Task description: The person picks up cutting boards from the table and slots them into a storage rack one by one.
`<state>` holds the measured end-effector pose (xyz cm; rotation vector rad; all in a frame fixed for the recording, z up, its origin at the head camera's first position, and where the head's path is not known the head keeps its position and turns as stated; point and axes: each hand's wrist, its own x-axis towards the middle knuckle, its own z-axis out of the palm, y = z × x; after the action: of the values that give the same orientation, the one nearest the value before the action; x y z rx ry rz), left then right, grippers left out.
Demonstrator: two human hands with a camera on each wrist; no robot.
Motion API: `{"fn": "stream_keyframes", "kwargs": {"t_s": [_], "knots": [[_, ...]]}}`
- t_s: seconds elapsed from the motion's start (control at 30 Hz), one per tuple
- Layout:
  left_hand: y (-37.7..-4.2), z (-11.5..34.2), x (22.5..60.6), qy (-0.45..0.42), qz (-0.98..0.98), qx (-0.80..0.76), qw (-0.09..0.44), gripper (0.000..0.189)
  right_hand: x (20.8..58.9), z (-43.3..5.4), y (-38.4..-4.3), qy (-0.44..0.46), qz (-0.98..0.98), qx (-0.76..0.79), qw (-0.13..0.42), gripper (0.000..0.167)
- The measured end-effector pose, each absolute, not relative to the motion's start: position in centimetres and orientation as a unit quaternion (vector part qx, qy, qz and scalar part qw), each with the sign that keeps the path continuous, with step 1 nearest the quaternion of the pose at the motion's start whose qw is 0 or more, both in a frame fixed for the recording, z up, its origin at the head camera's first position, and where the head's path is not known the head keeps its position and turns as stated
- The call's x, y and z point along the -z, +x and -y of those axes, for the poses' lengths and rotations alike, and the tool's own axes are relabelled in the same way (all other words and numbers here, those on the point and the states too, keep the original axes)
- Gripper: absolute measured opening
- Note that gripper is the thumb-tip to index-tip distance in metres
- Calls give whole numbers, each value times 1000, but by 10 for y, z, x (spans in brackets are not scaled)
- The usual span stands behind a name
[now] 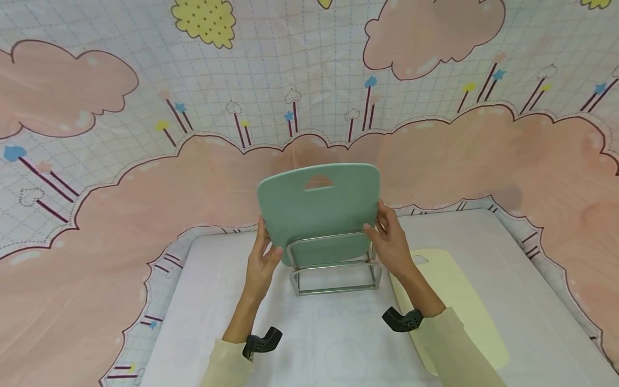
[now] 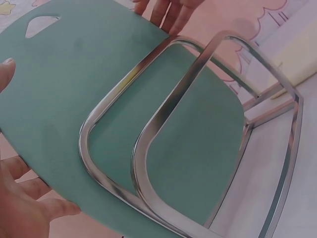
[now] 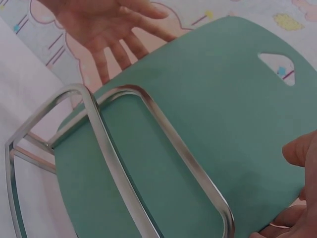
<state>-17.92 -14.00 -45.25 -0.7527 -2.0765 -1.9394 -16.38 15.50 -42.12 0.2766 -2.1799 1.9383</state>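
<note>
Green board point(image 1: 314, 215): standing near upright between both grips, lower part passing behind the front of the metal rack point(image 1: 338, 291); in the head view, tilting slightly toward the left.
Left grip point(image 1: 261, 269): pressing spread, fairly straight fingers against the left edge; not visibly wrapping round.
Right grip point(image 1: 390, 242): clamping the right edge of the green board, thumb lying over the near face, fingers bending behind.
Metal rack: resting on the white desk point(image 1: 213, 290), crossing before the lower face of the green board.
Lower-edge seating: not showing clearly; leaving full support by the metal rack uncertain.
Cream board point(image 1: 456, 293): lying flat on the desk to the right, running partly under the right arm point(image 1: 420, 287).
Tipping risk: probably toppling sideways on uneven release, owing to much height above the metal rack.
Jamming risk: possibly catching on a bar, owing to the tilt.
Slip risk: possibly escaping the left grip, owing to mere finger pressure on a smooth-looking edge.
</note>
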Motion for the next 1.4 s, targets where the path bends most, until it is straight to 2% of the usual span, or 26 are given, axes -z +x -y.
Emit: {"fn": "stream_keyframes", "kwargs": {"t_s": [0.2,0.43,0.7,0.83,1.03,1.4], "knots": [[-175,135,444,-265,692,665,87,77,425,-159,-165,94,743,-653,112,62],[-164,127,427,-260,696,665,79,74,404,-156,-152,87,750,-648,102,57],[-174,130,446,-264,693,666,86,76,398,-156,-150,85,755,-642,100,56],[-181,130,453,-262,690,670,84,76,405,-159,-155,86,756,-641,104,59],[-177,124,437,-246,707,657,87,73,429,-168,-169,84,764,-628,122,62],[-177,115,422,-210,736,640,72,70,437,-174,-173,84,754,-640,123,60]]}}
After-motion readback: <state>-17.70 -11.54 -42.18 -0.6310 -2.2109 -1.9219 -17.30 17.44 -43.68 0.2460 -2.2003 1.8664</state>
